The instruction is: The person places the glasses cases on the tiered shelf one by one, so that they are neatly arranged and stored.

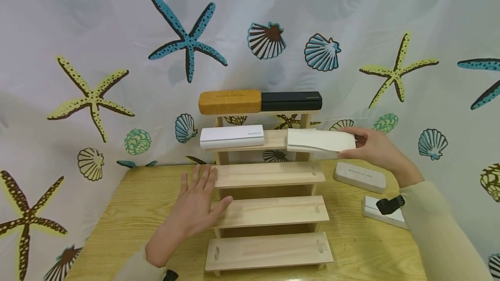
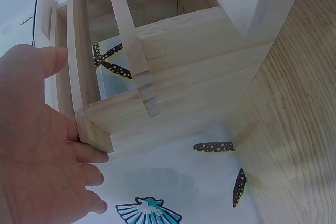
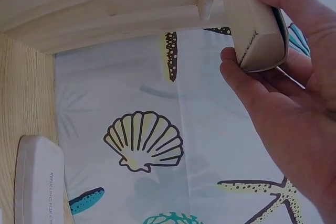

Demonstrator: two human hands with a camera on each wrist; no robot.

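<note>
My right hand (image 1: pixel 371 146) pinches the right end of a cream case (image 1: pixel 318 140), thumb on one side and fingers on the other. The case is at the right of the second shelf from the top (image 1: pixel 275 140), and its held end sticks out past the wood. If I let go too soon, it could tip and fall, because that end has no wood under it. Pushing too hard could bump the white case (image 1: pixel 231 135). My left hand (image 1: pixel 197 203) has its fingers spread out by the stand's left edge, gripping nothing. The white case has a word like "KANGLO", but I can't be sure. The gray case (image 3: pixel 39 182) on the table says something like "REVELING FOR CH", then it gets cut off.
</note>
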